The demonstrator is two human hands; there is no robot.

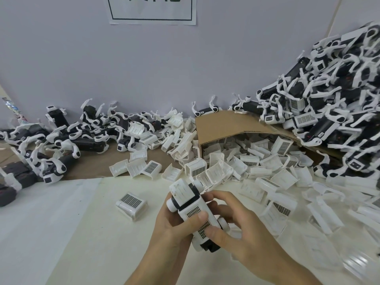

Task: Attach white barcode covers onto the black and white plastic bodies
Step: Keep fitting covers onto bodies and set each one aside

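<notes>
Above the white table sheet, both hands hold one black and white plastic body. A white barcode cover lies along its top side, grid print facing up. My left hand grips the body from the left, thumb pressed on the cover. My right hand grips it from the right, thumb on the cover's near end and fingers curled round the far side. A single loose barcode cover lies on the sheet to the left of my hands.
A tipped cardboard box spills several white covers across the table's right half. Black and white bodies are heaped high at the right and scattered along the wall at the left. A printed sign hangs on the wall.
</notes>
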